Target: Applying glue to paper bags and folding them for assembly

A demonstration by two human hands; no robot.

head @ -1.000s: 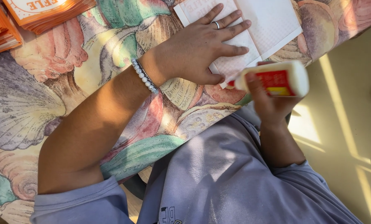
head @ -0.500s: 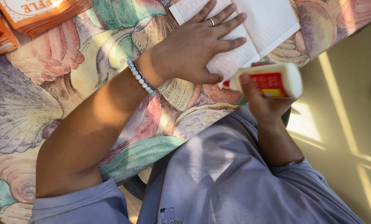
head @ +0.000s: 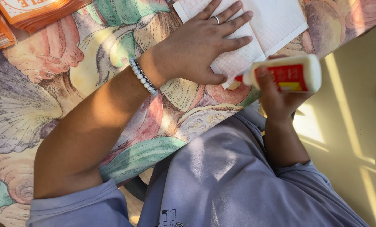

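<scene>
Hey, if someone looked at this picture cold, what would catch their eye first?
Probably the white glue bottle with its red label, gripped in the right hand at the table's edge, its red tip pointing at the white paper. Next, the left hand pressed flat on that paper, wearing a ring and a beaded bracelet, over the seashell-print tablecloth.
</scene>
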